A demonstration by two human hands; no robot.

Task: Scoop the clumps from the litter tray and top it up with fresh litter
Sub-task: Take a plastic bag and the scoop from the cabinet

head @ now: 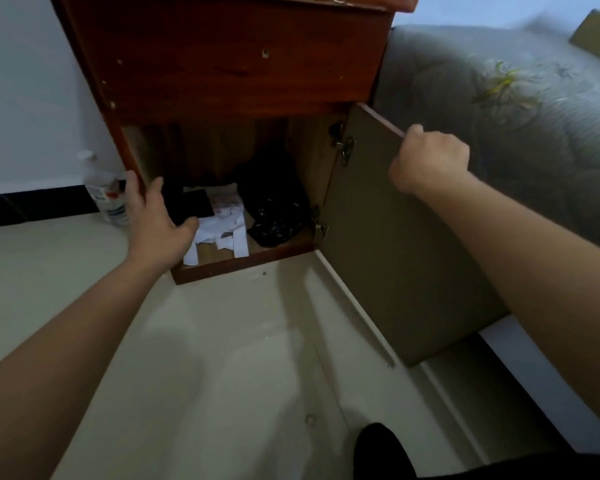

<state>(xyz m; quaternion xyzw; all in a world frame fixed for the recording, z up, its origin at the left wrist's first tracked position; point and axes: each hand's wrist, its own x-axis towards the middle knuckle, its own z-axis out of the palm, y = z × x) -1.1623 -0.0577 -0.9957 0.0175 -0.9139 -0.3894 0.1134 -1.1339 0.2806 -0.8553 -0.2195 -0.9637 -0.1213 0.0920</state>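
A red-brown wooden cabinet [222,64] stands against the wall, its lower door [395,254] swung open to the right. My right hand [428,161] is shut on the door's top edge. My left hand [156,220] reaches into the compartment's left side with fingers spread, holding nothing, just in front of a flat black item [193,206]. White plastic bags [226,223] lie on the compartment floor, and a black plastic bag [274,213] sits to their right. No litter tray, scoop or litter is in view.
A clear plastic bottle [106,195] stands on the floor left of the cabinet. A bed with a grey patterned quilt [499,116] fills the right side. Pale tiled floor [222,358] lies in front; my dark-clothed knee [381,452] shows at the bottom.
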